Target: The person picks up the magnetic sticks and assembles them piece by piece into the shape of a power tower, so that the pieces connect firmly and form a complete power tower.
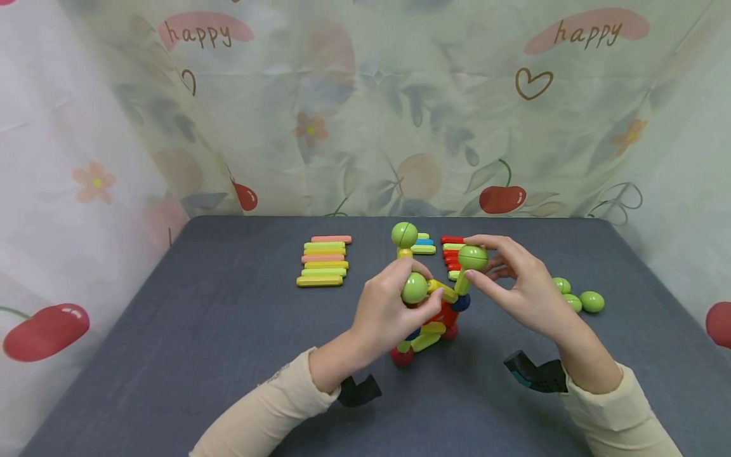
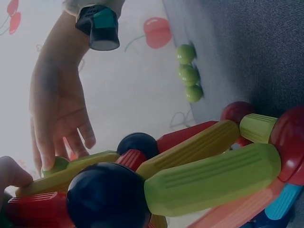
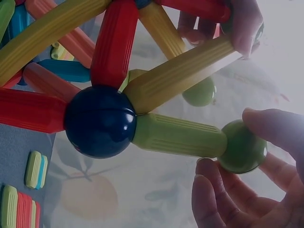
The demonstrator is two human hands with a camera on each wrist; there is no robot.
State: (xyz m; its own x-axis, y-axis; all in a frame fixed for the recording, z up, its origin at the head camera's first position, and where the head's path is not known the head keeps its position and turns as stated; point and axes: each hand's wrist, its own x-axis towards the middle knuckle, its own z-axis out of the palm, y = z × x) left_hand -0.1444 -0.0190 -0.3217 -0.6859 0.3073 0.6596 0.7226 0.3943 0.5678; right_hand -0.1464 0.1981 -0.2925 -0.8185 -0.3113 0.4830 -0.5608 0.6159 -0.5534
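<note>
A structure of coloured rods and balls stands on the table in the head view, with red balls (image 1: 402, 356) at its foot and a navy ball (image 3: 100, 121) as a joint. My left hand (image 1: 379, 311) grips a green ball (image 1: 414, 287) at its upper near side, fingertips by the end of a yellow rod (image 3: 185, 73). With thumb and fingers my right hand (image 1: 528, 289) pinches another green ball (image 1: 473, 258), which sits on a light green rod (image 3: 180, 135) from the navy ball. A third green ball (image 1: 404, 235) tops the far side. The left hand partly hides the structure.
Yellow, green and pink rods (image 1: 322, 265) lie in a column at the table's back left. Red and green rods (image 1: 451, 254) lie behind my right hand, and a few more rods (image 1: 424, 249) behind the structure. Loose green balls (image 1: 592, 302) rest at the right. A printed cloth hangs behind.
</note>
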